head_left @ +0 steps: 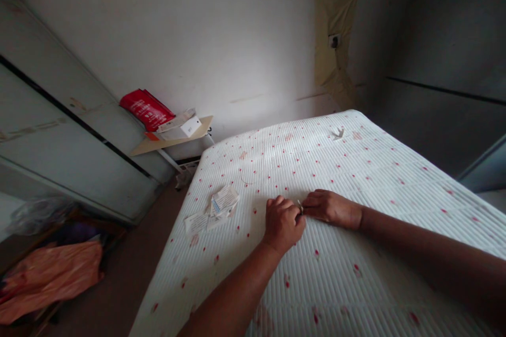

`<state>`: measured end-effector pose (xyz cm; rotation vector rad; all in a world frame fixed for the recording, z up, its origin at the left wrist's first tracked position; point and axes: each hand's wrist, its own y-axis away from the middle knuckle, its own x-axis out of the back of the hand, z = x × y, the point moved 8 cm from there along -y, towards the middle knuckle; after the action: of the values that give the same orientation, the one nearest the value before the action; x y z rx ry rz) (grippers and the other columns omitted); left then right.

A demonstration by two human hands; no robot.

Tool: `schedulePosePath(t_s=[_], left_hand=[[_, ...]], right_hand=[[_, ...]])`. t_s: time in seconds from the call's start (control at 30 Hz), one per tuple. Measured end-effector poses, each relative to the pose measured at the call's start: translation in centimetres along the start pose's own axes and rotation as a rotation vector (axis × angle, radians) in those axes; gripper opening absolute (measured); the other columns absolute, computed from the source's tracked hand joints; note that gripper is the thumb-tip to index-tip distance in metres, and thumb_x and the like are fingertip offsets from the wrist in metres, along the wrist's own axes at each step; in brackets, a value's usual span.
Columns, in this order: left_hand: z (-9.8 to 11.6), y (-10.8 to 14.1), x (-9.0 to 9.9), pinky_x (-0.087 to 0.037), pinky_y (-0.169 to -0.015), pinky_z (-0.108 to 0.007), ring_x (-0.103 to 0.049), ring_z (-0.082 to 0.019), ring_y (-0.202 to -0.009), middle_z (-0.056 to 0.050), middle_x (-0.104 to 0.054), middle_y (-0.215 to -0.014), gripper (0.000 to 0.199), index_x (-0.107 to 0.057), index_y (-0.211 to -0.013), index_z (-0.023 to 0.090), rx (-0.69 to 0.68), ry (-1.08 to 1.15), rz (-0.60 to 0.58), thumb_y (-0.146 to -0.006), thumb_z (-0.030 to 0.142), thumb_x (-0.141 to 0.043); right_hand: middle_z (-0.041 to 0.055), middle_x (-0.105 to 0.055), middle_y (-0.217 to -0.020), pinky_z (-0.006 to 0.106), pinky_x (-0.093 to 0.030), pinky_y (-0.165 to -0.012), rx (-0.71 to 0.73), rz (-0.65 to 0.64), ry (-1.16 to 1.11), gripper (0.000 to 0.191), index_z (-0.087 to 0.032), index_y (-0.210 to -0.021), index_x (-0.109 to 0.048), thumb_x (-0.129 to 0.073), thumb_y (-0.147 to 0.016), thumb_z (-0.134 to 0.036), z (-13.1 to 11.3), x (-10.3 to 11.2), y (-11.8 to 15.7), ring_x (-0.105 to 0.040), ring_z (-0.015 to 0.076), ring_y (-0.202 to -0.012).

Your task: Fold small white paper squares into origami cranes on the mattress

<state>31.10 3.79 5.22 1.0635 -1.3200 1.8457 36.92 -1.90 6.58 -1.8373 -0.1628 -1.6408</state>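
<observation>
My left hand [282, 224] and my right hand [328, 207] meet above the middle of a white quilted mattress [340, 284] with small red flower prints. Both are closed, fingertips pinched around a small pale piece of paper [300, 205]. Most of that piece is hidden by the fingers, so its shape does not show. To the left of my hands lie several printed sheets of paper [224, 201], loosely overlapping. Farther off, near the back right corner of the mattress, sits a small white folded paper figure [338, 134] with pointed ends.
A small table [174, 145] by the wall carries a red bag [146, 109] and a white box [191, 126]. Grey cabinets flank both sides. Orange cloth [55, 276] and a clear plastic bag [37, 214] are at lower left. A socket [334, 41] is on the wall.
</observation>
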Motion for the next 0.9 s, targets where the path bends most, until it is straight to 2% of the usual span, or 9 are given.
schedulePosePath(t_s=[0.37,0.67,0.9], left_hand=[[0.2,0.0,-0.2,-0.029,-0.066,-0.034,-0.048,-0.018,-0.074,-0.002,-0.058,-0.063,0.016,-0.056,-0.057,0.018,0.003,-0.015,-0.002,-0.073,0.019,-0.058],[0.2,-0.1,-0.2,-0.028,-0.066,-0.033,-0.049,-0.018,-0.075,-0.002,-0.060,-0.065,0.016,-0.056,-0.057,0.018,0.026,-0.046,-0.020,-0.073,0.019,-0.058],[0.3,-0.1,-0.1,-0.027,-0.067,-0.033,-0.049,-0.017,-0.076,-0.002,-0.061,-0.066,0.016,-0.057,-0.058,0.018,0.056,-0.056,-0.045,-0.073,0.019,-0.057]], right_hand=[[0.0074,-0.061,-0.079,0.029,-0.044,-0.069,-0.039,0.040,0.009,0.029,-0.015,-0.077,-0.061,-0.039,-0.094,-0.021,0.6,-0.6,0.5,-0.053,0.0164,-0.080],[0.0082,-0.061,-0.083,0.029,-0.046,-0.070,-0.050,0.024,0.025,0.028,-0.013,-0.077,-0.061,-0.040,-0.093,-0.020,0.8,-1.2,0.8,-0.053,0.0167,-0.081],[0.0092,-0.063,-0.086,0.031,-0.048,-0.074,-0.032,0.125,-0.034,0.025,-0.015,-0.086,-0.064,-0.041,-0.093,-0.019,0.7,-0.3,1.2,-0.056,0.0168,-0.085]])
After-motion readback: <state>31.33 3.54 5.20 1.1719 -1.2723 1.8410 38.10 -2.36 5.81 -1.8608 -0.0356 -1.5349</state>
